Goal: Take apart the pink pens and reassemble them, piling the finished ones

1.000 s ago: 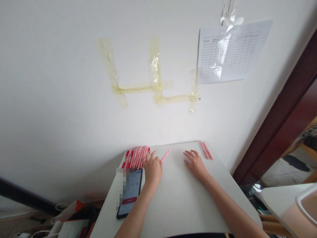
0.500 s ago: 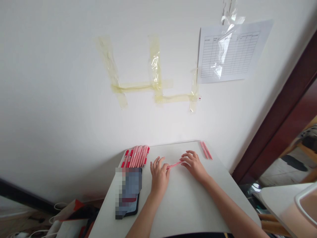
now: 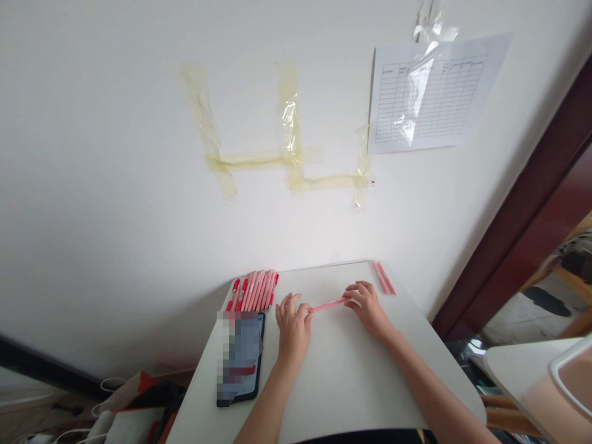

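Note:
Over the middle of the white table (image 3: 337, 382), a pink pen (image 3: 329, 305) is stretched sideways between my two hands. My left hand (image 3: 293, 324) pinches its left end between thumb and finger, the other fingers raised. At the opposite end, my right hand (image 3: 369, 306) grips the pen with its fingertips. A row of several pink and red pens (image 3: 253, 291) lies at the table's back left corner. Two more pink pens (image 3: 383, 278) lie side by side at the back right, beyond my right hand.
A phone (image 3: 245, 357), partly pixelated, lies on the left side of the table. Behind the table rises a white wall with yellowed tape (image 3: 290, 117) and a taped printed sheet (image 3: 435, 98). Another white surface (image 3: 522, 376) stands at the right; bags and cables (image 3: 134, 401) are at lower left.
My hands have moved slightly apart, so more of the pen shows between them. Both still hold its ends.

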Demonstrator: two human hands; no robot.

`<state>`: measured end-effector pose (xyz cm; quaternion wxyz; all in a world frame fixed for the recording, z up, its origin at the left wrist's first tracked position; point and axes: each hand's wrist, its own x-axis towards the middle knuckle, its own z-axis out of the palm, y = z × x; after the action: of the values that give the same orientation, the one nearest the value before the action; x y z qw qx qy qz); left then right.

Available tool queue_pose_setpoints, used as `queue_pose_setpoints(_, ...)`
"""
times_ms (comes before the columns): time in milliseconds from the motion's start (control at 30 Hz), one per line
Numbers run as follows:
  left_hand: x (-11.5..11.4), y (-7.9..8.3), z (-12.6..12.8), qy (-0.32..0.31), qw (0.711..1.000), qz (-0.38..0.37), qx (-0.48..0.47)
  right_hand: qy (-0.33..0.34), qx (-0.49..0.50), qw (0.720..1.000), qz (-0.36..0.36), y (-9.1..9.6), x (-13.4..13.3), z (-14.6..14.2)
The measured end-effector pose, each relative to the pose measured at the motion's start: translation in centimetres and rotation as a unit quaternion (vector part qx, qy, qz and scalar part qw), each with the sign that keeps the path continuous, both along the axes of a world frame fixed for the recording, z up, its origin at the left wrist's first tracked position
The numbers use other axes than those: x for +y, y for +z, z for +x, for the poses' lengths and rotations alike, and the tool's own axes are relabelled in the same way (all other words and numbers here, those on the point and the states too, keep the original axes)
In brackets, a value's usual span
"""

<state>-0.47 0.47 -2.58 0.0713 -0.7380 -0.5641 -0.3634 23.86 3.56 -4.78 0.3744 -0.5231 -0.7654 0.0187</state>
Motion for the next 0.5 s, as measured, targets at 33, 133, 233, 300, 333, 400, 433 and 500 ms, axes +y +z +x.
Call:
queue_pose_setpoints(33, 0.0, 0.1, 0.0, 0.000, 1.000, 0.001, 0.003, -0.002, 0.004, 1.000, 0.000, -0.2, 0.0, 0.0)
queue_pose_setpoints(133, -0.1, 0.5, 0.1, -0.002, 1.000, 0.005, 0.014, -0.005, 0.013, 1.000, 0.002, -0.5, 0.0, -0.1)
queue_pose_setpoints(233, -0.5, 1.0, 0.1, -0.007, 1.000, 0.010, 0.028, 0.002, 0.017, 1.000, 0.000, -0.4, -0.3, -0.2)
queue_pose_setpoints(300, -0.8, 1.2, 0.0, -0.010, 0.999, 0.014, 0.037, 0.011, 0.016, 1.000, -0.002, -0.2, -0.5, -0.3)
queue_pose_setpoints(333, -1.0, 1.2, -0.1, -0.010, 0.999, 0.016, 0.040, 0.016, 0.014, 1.000, -0.003, -0.1, -0.6, -0.4)
queue_pose_setpoints(400, -1.2, 1.1, -0.4, -0.010, 0.999, 0.019, 0.046, 0.022, 0.006, 1.000, -0.003, 0.0, -0.8, -0.5)
queue_pose_setpoints(433, -1.2, 1.1, -0.5, -0.010, 0.999, 0.020, 0.048, 0.023, 0.002, 1.000, -0.001, 0.0, -0.9, -0.5)
queue_pose_setpoints(500, -1.3, 1.0, -0.7, -0.010, 0.998, 0.021, 0.054, 0.021, -0.008, 1.000, 0.003, 0.0, -1.0, -0.6)
